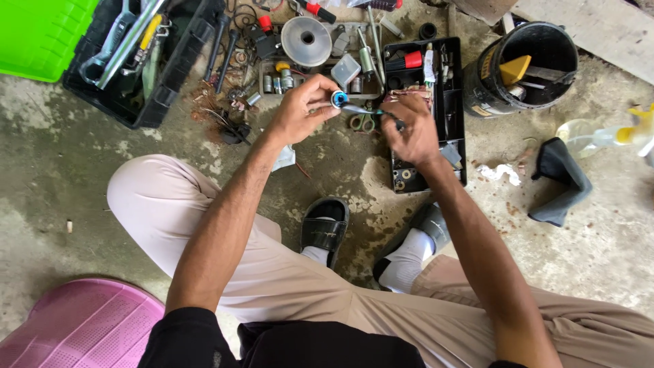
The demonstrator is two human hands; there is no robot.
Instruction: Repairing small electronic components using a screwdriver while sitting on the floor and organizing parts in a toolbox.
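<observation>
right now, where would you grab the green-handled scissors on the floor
Probably by the green handle loops of the scissors, coming from above. They lie flat on the concrete just below the left hand and right hand, and the blades are hidden beneath the hands.

- Small round part (338,99) at left hand (303,108) fingertips: blue with white centre.
- Crate (41,34), far left: bright green.
- Stool (78,326), near left: pink, fine grid pattern.
- Bucket (521,68), far right: black.
- Trousers (272,272): beige.
- Sandals (325,228): black; socks white.
</observation>
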